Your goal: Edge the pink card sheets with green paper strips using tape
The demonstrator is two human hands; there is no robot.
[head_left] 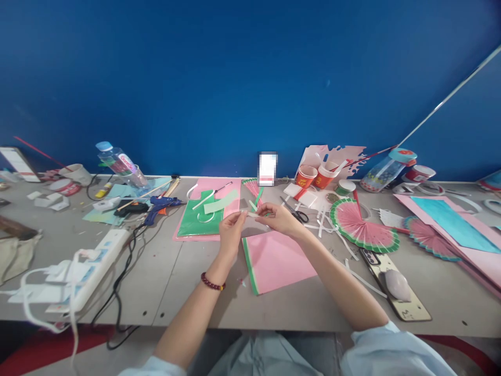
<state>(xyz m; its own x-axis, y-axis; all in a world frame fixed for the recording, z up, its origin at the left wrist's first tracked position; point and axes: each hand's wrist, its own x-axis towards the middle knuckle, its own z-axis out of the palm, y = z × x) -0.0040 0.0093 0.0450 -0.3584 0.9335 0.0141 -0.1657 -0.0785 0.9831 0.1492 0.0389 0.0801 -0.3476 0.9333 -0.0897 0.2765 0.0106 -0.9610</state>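
Between my two hands a short, narrow pale strip (252,214) is stretched, its material too small to make out. My left hand (231,230) pinches one end, and a dark red bead bracelet (213,282) circles that wrist. The other end is in the closed fingertips of my right hand (277,218). Below them a pink paper sheet (279,261) with a green strip along its left edge lies flat on the table. Just beyond my fingers are a folded pink paper fan (252,185) and black-handled scissors (299,215).
Left are a blue glue gun (159,206), a white power strip (96,269) with cables, and green sheets (201,216). Right are watermelon-like paper fans (366,227), loose white strips (346,243), red paper cups (306,176) and a phone (410,300). A blue wall (235,78) stands behind.
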